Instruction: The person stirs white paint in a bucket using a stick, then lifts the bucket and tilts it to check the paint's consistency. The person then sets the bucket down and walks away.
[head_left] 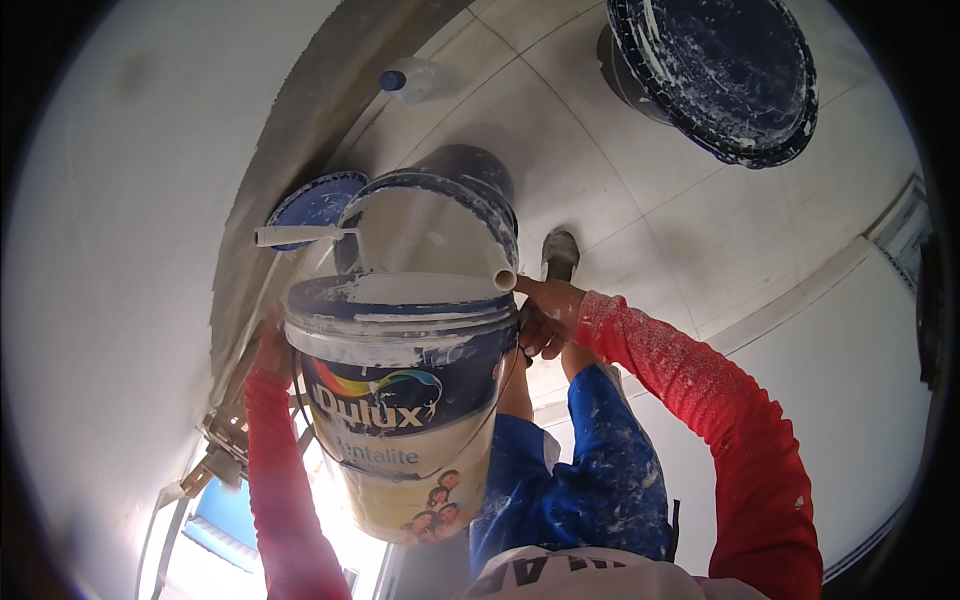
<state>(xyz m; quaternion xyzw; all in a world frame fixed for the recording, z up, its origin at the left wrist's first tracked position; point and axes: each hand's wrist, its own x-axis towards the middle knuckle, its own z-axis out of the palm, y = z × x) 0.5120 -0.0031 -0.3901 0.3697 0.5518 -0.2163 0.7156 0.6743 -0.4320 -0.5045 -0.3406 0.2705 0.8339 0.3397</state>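
Observation:
A large paint bucket (400,440) with a dark blue band, a pale lower part and a wire handle is raised in front of me, its top tilted away. Along its left side, my left hand (272,345) is closed on it, fingers partly hidden. My right hand (545,315) grips its right side just under the rim, fingers curled. Beyond it, an open bucket (508,200) holds off-white paint (415,230). A paint-smeared roller frame handle (295,235) crosses its left rim. Near my right hand lies the open end of a pale tube (505,280).
Left of the open bucket lies a blue lid (318,205). A plastic bottle (420,80) with a blue cap is near the curved wall base. At the far right, a paint-stained dark lid (730,70) sits over another bucket (620,75). Pale tiles (610,190) cover the floor.

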